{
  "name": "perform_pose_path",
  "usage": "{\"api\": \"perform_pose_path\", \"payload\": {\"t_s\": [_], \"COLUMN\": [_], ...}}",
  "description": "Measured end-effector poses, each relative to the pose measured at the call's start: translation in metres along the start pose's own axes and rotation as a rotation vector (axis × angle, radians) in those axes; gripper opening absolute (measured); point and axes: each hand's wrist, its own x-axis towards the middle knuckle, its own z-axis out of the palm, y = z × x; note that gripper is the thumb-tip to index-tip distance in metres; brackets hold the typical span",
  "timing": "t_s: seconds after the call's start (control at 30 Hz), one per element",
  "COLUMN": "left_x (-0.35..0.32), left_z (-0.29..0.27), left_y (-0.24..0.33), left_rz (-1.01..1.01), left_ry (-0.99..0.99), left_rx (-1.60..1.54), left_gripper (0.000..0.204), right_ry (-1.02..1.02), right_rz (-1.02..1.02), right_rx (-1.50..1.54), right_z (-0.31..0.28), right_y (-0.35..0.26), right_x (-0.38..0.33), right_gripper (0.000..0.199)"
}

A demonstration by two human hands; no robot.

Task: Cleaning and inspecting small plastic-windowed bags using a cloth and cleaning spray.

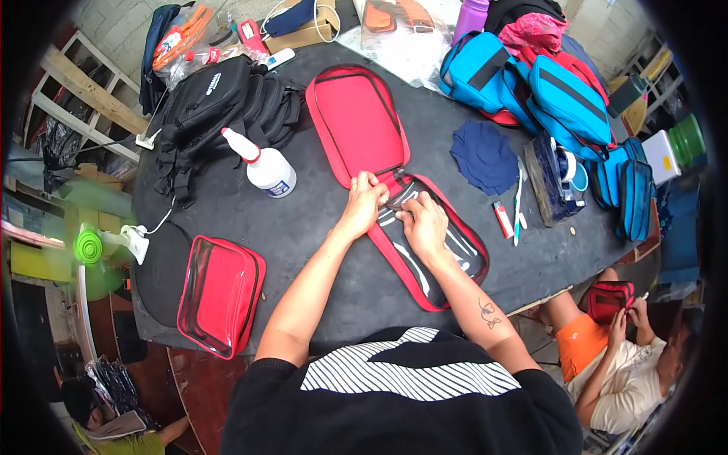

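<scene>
A red zip bag (353, 114) with black-trimmed edges lies unfolded before me, its plain red half away from me and its clear-windowed half (462, 246) towards me. My left hand (365, 201) is closed on the bag's edge beside the fold. Close to its right, my right hand (422, 224) rests over the top of the clear window with fingers bent together; whatever is between those fingertips is hidden. A second red bag (220, 296) with a clear face sits closed at the near left of the table.
A white spray bottle (271, 173) and black backpacks (227, 102) stand at left. On the right are a navy cloth (485, 158), a red lighter (503, 220), a toothbrush (520, 205), a tape dispenser (552, 178) and blue bags (565, 95). A seated co-worker (629, 379) handles another red bag (609, 301).
</scene>
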Motion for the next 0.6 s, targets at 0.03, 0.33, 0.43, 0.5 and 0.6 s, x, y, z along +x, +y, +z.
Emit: {"api": "perform_pose_path", "payload": {"t_s": [0.03,0.33,0.43,0.5,0.6], "left_x": [0.000,-0.002,0.004,0.003,0.000], "left_z": [0.000,0.002,-0.005,-0.015,-0.015], "left_y": [0.001,0.000,-0.003,0.007,0.012], "left_rz": [0.000,0.044,-0.131,-0.264,-0.147], "left_ry": [0.000,0.062,0.271,0.275,0.286], "left_rx": [0.000,0.061,-0.308,-0.495,-0.377], "left_gripper": [0.007,0.008,0.002,0.003,0.005], "right_ry": [0.005,-0.003,0.028,0.040,0.063], "right_rz": [-0.004,0.008,0.166,0.217,0.154], "right_rx": [0.005,-0.022,0.116,0.133,0.063], "right_z": [0.000,0.001,-0.012,-0.022,-0.025], "right_y": [0.000,-0.001,-0.001,-0.003,-0.001], "right_x": [0.000,0.001,0.003,0.009,0.015], "right_gripper": [0.013,0.015,0.014,0.016,0.017]}}
